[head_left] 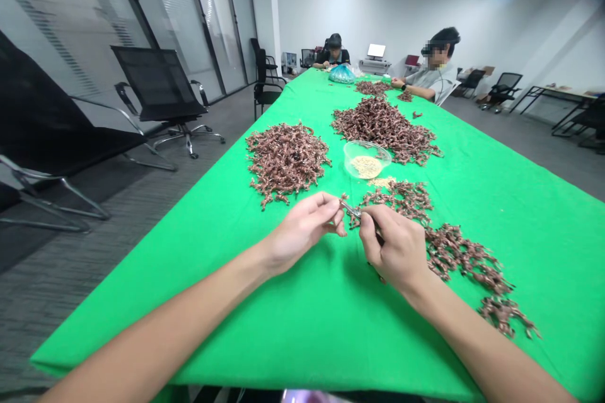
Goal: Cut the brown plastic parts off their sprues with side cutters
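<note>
Long table (496, 189) under green cloth, running from the bottom of the frame to the upper centre. Black office chairs (158, 85) stand on the floor in the left half.

Two other people sit at the far end: one at the head of the table (333, 50), one on its right edge (432, 79), forearm on the cloth.

Heaps of small brown pieces:
- left heap (287, 160), centre left
- middle heap (384, 128), above centre
- a looser trail (454, 252) running from centre to lower right, just behind the right hand.

Clear bowl (367, 158) between the heaps, yellowish bits inside.

Left hand (302, 230), centre frame: fingers narrow, thumb and forefinger pinched at the left tip of a thin metal piece (350, 209).

Right hand (394, 249), just to its right: fingers curled shut round the other end of the same piece. The piece bridges the gap between both hands, above the cloth and below the bowl. What it is exactly cannot be told.
</note>
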